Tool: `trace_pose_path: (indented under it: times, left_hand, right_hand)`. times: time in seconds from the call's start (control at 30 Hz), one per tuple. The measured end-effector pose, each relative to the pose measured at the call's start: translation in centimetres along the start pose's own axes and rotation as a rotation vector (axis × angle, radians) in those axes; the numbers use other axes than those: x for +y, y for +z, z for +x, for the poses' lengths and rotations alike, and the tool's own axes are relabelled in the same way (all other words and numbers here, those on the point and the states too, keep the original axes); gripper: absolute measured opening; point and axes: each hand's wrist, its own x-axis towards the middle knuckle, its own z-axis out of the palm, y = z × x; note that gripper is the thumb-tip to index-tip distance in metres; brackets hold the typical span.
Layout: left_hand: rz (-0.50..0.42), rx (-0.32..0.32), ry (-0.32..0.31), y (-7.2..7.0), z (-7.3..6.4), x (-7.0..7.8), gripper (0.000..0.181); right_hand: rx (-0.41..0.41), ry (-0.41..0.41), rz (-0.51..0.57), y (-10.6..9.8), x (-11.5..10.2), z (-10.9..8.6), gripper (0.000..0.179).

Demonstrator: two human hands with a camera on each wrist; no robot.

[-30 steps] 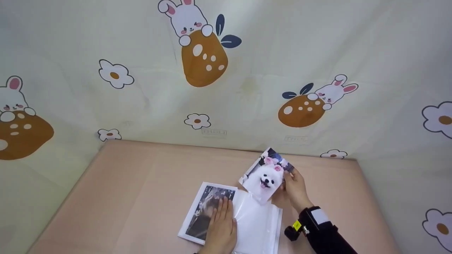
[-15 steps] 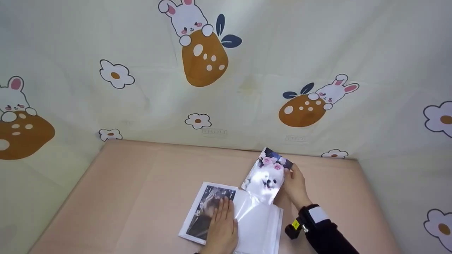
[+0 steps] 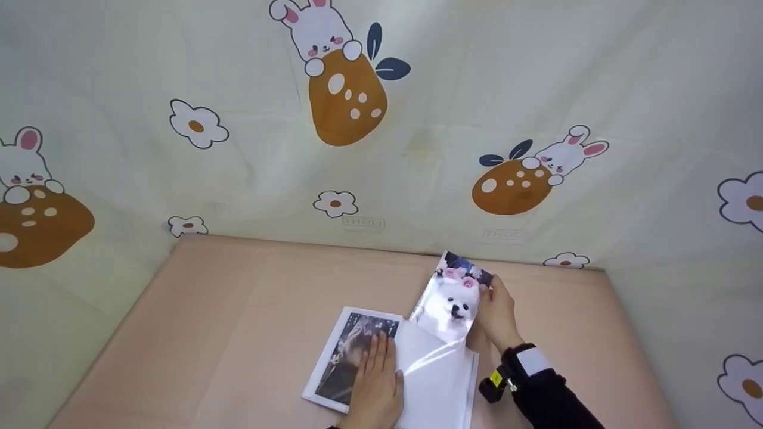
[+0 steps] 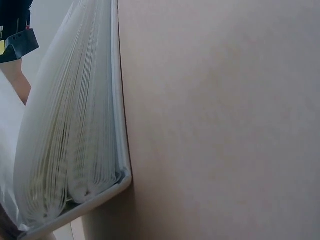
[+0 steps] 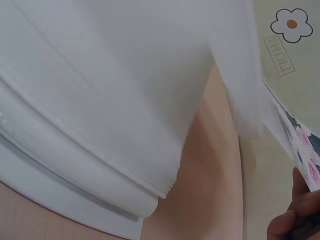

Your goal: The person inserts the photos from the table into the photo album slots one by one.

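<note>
A photo album (image 3: 438, 387) lies spread on the table, its right page a glossy, blank plastic sleeve. My left hand (image 3: 377, 381) rests with straight fingers over the dark picture (image 3: 341, 357) on the left page. At the album's far side, my right hand (image 3: 499, 310) pinches the right edge of a photo (image 3: 447, 307) of a white dog wearing pink flowers. The photo's lower end meets the top of the sleeve. In the right wrist view, fingers (image 5: 300, 200) hold the flowered edge beside a raised page (image 5: 235, 75). Stacked page edges (image 4: 75, 125) fill the left wrist view's left side.
The table (image 3: 238, 333) has a pinkish-tan surface. Behind it hangs a pale cloth (image 3: 429, 173) printed with rabbits and flowers, close past the photo's top corner. A black camera mount (image 3: 495, 384) sits on the right wrist.
The right hand has turned the photo more in line with the right page, and its lower end has shifted right along the sleeve's top. The left hand has stayed put.
</note>
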Motion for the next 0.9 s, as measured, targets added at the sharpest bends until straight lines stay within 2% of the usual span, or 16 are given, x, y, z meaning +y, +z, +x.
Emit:
trace_pose_path:
  times: [0.2,0.33,0.53,0.7,0.9]
  left_hand:
    - [-0.020,-0.021,-0.015,-0.2,-0.1,0.1,0.056]
    - [-0.023,-0.020,-0.017,-0.2,-0.1,0.2,0.057]
    - [-0.024,-0.018,-0.014,-0.1,0.0,0.2,0.057]
    - [-0.057,-0.040,-0.036,-0.3,0.1,0.2,0.059]
    - [-0.059,-0.046,-0.022,-0.3,0.0,0.1,0.060]
  right_hand:
    - [0.001,-0.035,-0.039,0.3,0.2,0.1,0.023]
    - [-0.027,-0.063,-0.046,0.6,0.4,0.0,0.024]
    - [-0.118,-0.028,-0.028,1.2,0.5,-0.5,0.034]
    - [-0.191,0.021,-0.043,1.5,0.9,-1.0,0.038]
    - [-0.212,0.017,-0.104,1.6,1.3,-0.8,0.047]
